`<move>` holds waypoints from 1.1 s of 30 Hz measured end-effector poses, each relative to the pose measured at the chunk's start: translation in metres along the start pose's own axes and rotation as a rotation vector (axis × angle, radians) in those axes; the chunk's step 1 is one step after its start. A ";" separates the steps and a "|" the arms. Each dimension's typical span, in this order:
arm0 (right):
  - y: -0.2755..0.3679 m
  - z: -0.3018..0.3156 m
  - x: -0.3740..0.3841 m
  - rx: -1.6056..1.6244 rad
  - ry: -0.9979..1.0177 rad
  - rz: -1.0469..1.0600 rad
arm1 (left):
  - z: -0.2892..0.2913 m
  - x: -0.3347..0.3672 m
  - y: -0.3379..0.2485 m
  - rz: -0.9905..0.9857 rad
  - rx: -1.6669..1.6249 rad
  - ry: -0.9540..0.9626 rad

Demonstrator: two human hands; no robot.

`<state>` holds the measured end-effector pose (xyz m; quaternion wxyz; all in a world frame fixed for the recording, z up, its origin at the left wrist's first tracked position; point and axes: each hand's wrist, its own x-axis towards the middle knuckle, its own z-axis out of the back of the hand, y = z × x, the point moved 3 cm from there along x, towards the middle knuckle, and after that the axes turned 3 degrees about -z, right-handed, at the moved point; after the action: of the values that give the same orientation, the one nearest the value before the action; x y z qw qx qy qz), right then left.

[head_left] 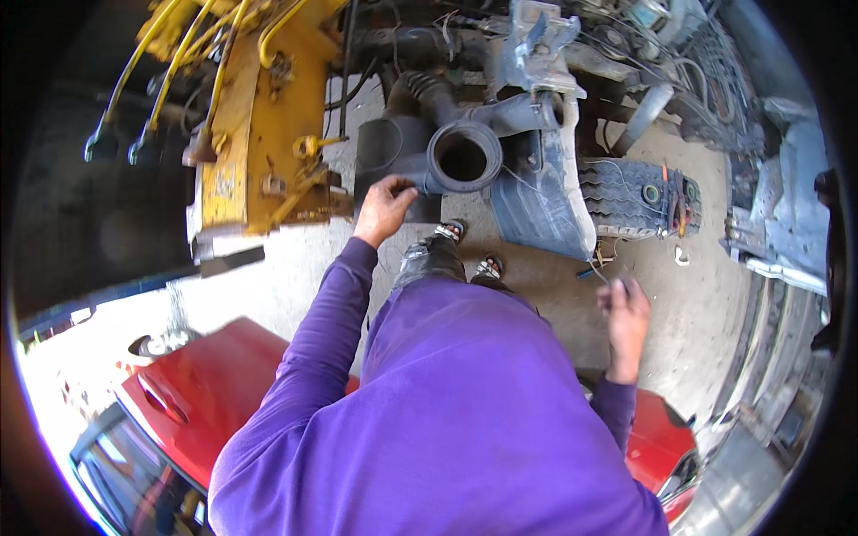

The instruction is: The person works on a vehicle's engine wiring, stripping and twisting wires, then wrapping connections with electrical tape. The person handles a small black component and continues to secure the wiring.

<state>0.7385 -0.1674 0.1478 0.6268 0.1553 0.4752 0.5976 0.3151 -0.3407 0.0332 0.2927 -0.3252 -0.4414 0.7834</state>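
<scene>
A black air-cleaner-like housing (386,147) stands ahead of me, with a wide round duct mouth (495,157) facing up. My left hand (382,213) is at the housing, just left of and below the duct mouth. Its fingers are curled with the thumb near them; whatever lies between them is hidden. Off to the right, my right hand (627,317) is raised over the floor, fingers bent in and partly blurred. A thin wire-like piece (597,271) reaches toward its fingertips, but I cannot tell whether it is held.
A yellow machine body (246,134) with hoses rises on the left. Right of the duct are a dark curved panel (541,201) and a tyre (617,196) with tools and tape on it. A red vehicle (219,380) stands behind me. Rails or beams (760,344) lie far right.
</scene>
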 end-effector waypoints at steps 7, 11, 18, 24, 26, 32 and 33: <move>0.126 0.011 0.029 0.517 0.113 0.529 | -0.035 -0.070 0.006 0.160 0.123 0.234; 0.236 -0.076 -0.015 0.430 0.965 0.748 | -0.058 -0.061 0.024 0.001 0.296 0.183; 0.128 -0.083 0.023 -0.041 0.533 0.473 | -0.035 -0.137 0.203 0.358 0.146 0.133; 0.235 -0.149 0.024 0.240 0.413 0.897 | 0.002 -0.204 0.332 0.394 0.466 0.438; 0.249 -0.220 -0.001 0.272 0.818 1.026 | 0.007 -0.192 0.348 0.353 0.476 0.567; 0.132 -0.247 -0.062 -0.512 1.471 0.708 | 0.008 -0.109 0.280 0.157 0.269 0.328; 0.107 -0.226 -0.049 -0.553 1.406 0.585 | 0.011 -0.108 0.272 0.227 0.121 0.274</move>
<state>0.5055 -0.2702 0.1368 0.0157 -0.2994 0.5333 0.7910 0.3270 -0.5458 -0.1750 0.2789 -0.4585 -0.3101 0.7848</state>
